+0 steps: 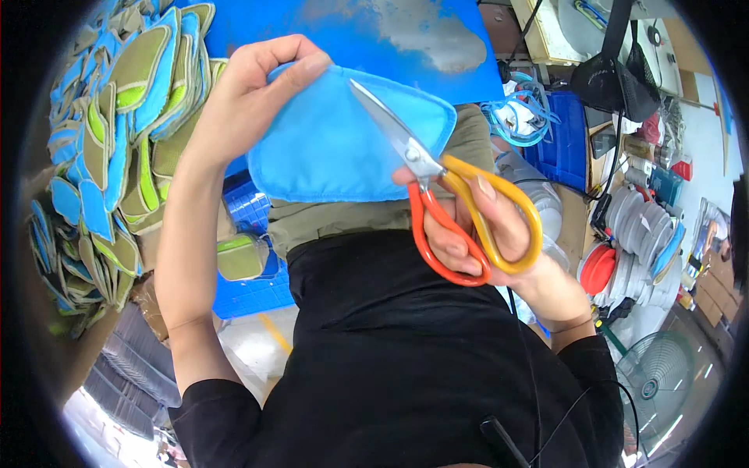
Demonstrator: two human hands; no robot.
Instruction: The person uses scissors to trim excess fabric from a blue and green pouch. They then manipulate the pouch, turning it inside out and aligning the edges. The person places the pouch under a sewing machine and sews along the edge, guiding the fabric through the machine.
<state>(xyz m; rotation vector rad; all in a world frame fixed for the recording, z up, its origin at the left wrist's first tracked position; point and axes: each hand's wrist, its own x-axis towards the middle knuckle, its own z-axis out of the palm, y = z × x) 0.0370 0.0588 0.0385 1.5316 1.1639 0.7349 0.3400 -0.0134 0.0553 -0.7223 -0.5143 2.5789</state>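
My left hand [269,86] pinches the upper edge of a light-blue fabric pad [320,148] between thumb and fingers. The pad has rounded corners and a stitched seam along its border, and it hangs above my lap. In my right hand [491,218] is a pair of scissors [413,156] with one yellow and one red handle loop. My fingers pass through the loops. The blades look closed together and lie in front of the pad, the tip pointing up and left toward its top edge. Whether the tip touches the cloth, I cannot tell.
Heaped at the left are many olive, green and blue pads [140,70]. A blue table [343,39] with a worn grey patch lies ahead. Below the pad's left side stands a blue crate [242,296]. At right are white spools [640,226], a blue bin [566,136] and a fan [651,382].
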